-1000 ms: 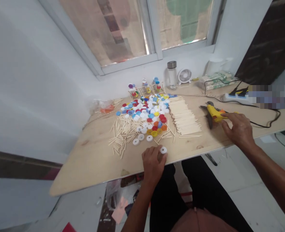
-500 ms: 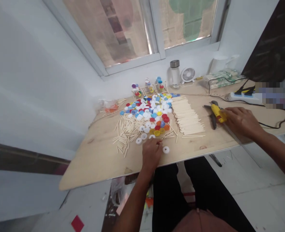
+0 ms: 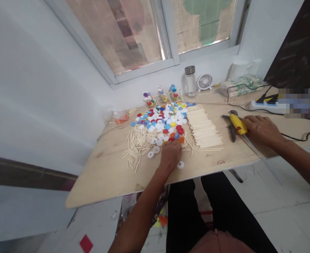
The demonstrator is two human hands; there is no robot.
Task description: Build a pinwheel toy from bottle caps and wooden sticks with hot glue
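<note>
Beneath a window [image 3: 120, 35], a plywood worktop [image 3: 104, 175] carries a heap of coloured bottle caps [image 3: 160, 121], loose cut sticks [image 3: 136, 151] and stacked craft sticks [image 3: 203, 128]. The left hand [image 3: 170, 156] lies palm down at the heap's near edge, a white cap [image 3: 180, 164] just beside it; whether its grip holds anything is hidden. The right hand [image 3: 261, 130] rests curled against a yellow glue gun [image 3: 237, 123], its grip unclear; lifting the gun would need the fingers closed around it.

You've got red, blue, white, yellow and orange plastic bottle caps [image 3: 160, 124] and a bright yellow glue gun [image 3: 237, 124] on the pale wooden worktop [image 3: 104, 175].
</note>
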